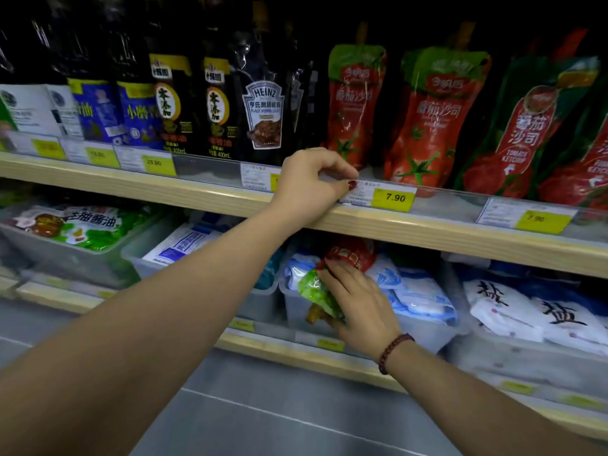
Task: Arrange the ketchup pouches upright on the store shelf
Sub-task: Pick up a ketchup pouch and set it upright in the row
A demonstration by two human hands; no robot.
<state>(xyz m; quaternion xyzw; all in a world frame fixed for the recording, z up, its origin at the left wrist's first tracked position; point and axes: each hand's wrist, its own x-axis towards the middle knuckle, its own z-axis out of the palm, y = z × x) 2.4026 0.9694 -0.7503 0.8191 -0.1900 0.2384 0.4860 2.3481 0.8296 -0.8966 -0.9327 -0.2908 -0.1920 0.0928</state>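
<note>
Several red ketchup pouches with green tops stand on the upper shelf [210, 195]: one upright [353, 106], one leaning slightly [431, 116], and darker ones tilted at the right [526, 126]. My left hand [312, 182] pinches the clear price-tag strip [460, 205] at the shelf's front edge, beside the 7.90 label [393, 199]. One more ketchup pouch [332, 278] lies upside down in a grey bin [296, 307] on the lower shelf, its cap pointing toward me. My right hand [358, 304] rests on it with fingers curled around its green end.
Dark sauce bottles and a Heinz pouch [263, 116] fill the upper shelf's left part. White salt bags [533, 311] and blue-white bags [414, 291] lie in bins on the lower shelf. A bin of green soy sauce packs [85, 228] sits at left. Grey floor lies below.
</note>
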